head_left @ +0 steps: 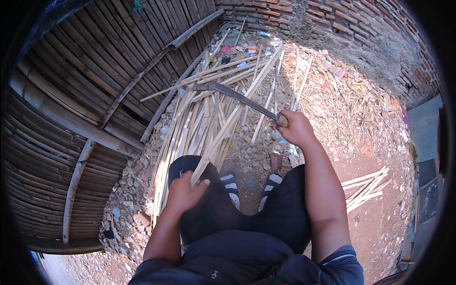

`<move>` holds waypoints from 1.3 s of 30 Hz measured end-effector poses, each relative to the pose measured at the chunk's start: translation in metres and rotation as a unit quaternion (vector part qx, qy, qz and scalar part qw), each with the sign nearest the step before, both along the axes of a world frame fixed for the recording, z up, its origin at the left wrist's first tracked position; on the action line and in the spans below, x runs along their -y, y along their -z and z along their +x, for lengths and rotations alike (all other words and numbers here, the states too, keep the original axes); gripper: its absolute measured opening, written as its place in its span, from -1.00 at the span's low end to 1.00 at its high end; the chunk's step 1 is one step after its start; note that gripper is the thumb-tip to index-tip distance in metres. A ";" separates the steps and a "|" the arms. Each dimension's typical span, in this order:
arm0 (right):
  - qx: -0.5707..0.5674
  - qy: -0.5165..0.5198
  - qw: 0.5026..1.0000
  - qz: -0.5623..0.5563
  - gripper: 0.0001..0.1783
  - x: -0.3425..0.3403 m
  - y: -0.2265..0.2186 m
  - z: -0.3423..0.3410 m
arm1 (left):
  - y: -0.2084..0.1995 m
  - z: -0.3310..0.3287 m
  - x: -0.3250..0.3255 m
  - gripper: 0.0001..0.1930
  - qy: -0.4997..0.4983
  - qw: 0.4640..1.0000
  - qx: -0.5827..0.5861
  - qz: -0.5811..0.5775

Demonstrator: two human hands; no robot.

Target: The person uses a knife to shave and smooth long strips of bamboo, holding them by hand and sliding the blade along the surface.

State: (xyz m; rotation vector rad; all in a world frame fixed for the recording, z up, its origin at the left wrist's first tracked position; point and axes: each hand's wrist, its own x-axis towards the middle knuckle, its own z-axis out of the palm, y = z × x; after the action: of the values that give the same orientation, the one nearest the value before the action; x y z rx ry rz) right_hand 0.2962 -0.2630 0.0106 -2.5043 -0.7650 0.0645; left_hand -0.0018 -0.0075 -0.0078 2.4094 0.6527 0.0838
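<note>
Holding long pale split bamboo strip clamped in my left hand | right hand fist-tight around dark curved-blade sickle handle | judgement: keep blade angled away from knee, strip steady.

We sit with a bamboo fence to our left and a brick wall ahead. A pile of bamboo strips lies on the ground before our knees; a smaller bundle lies to our right.
</note>
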 end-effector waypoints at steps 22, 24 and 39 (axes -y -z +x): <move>0.039 -0.103 0.994 -0.011 -0.62 -0.005 0.007 -0.010 | 0.004 -0.001 -0.004 -0.60 -0.005 1.000 -0.004 -0.017; 0.038 -0.182 0.982 -0.043 -0.63 -0.017 0.009 -0.017 | 0.008 -0.002 -0.006 -0.61 -0.004 1.000 0.004 -0.027; -0.007 0.015 1.000 -0.013 -0.65 0.000 0.002 0.003 | 0.003 -0.001 -0.004 -0.61 0.004 1.000 0.004 -0.013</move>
State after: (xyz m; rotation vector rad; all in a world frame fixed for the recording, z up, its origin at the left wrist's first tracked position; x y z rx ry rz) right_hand 0.2987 -0.2625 0.0089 -2.5366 -0.7263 0.0814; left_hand -0.0032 -0.0034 -0.0106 2.3862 0.6357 0.0810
